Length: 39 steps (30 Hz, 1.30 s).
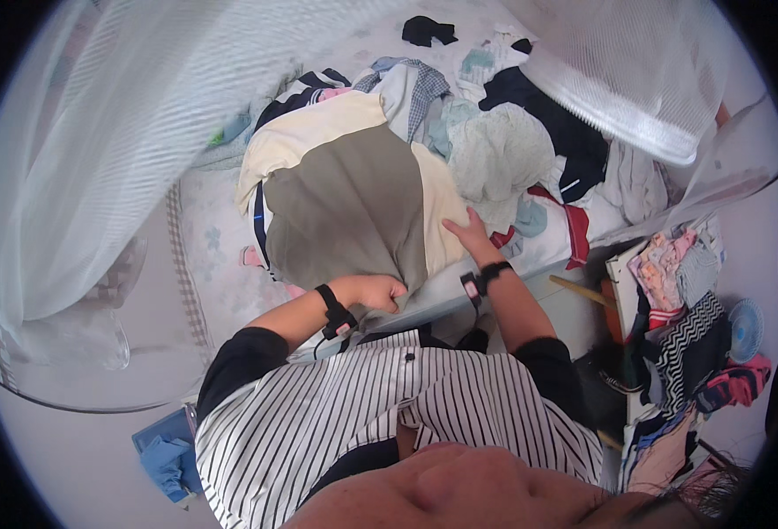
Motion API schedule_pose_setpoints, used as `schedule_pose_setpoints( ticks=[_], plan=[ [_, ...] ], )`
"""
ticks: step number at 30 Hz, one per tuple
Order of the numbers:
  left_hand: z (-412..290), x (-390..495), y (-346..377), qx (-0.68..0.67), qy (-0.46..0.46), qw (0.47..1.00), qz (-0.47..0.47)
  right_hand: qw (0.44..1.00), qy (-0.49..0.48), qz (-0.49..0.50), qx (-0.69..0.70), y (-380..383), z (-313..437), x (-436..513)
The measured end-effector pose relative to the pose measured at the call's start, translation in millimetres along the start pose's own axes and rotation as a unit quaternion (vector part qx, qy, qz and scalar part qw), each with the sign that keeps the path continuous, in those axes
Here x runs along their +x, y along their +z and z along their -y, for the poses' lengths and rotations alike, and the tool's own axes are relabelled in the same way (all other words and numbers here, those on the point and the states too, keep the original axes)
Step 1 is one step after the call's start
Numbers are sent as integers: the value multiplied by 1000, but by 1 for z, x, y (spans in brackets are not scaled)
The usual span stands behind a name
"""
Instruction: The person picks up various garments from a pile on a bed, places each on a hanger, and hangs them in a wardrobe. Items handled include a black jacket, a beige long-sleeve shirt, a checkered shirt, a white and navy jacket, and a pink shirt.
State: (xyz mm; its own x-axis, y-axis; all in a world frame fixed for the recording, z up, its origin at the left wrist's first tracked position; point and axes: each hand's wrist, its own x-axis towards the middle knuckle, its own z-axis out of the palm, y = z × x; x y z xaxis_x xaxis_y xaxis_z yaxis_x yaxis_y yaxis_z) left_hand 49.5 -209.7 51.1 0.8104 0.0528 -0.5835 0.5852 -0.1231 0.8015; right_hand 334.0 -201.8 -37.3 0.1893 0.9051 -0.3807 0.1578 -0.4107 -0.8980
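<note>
A large olive-grey and cream garment (356, 198) lies spread over the near edge of the bed, partly on other clothes. My left hand (379, 293) is closed on its grey lower edge, bunching the cloth. On the cream part at the right rests my right hand (470, 233), its thumb and fingers spread. A rumpled pale patterned cloth (501, 155) lies just beyond that hand. Behind the garment are a blue checked cloth (430, 86) and dark clothes with white stripes (289, 102).
White mosquito netting (111, 132) hangs at the left, with more netting (640, 73) at upper right. A black garment (534, 106) and a red cloth (577, 235) lie on the bed's right side. Folded clothes (686, 330) and a light-blue fan (746, 329) stand at the right.
</note>
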Motion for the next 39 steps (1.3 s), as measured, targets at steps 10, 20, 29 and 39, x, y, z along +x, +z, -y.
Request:
schedule_pose_setpoints(
  ticks=[10, 20, 29, 39],
  plan=[
    [-3, -47, 36, -208, -5, 978, 30, 961, 270, -67, 2, 79, -41, 22],
    [2, -90, 54, -90, 41, 971, -220, 804, 93, 148, 569, 68, 35, -33],
    [-55, -70, 106, -324, 82, 710, -620, 870, -213, 441, 63, 101, 86, -228],
    [-146, -195, 263, -388, 186, 643, -633, 898, -405, 99, -140, 107, 60, -256]
  ],
)
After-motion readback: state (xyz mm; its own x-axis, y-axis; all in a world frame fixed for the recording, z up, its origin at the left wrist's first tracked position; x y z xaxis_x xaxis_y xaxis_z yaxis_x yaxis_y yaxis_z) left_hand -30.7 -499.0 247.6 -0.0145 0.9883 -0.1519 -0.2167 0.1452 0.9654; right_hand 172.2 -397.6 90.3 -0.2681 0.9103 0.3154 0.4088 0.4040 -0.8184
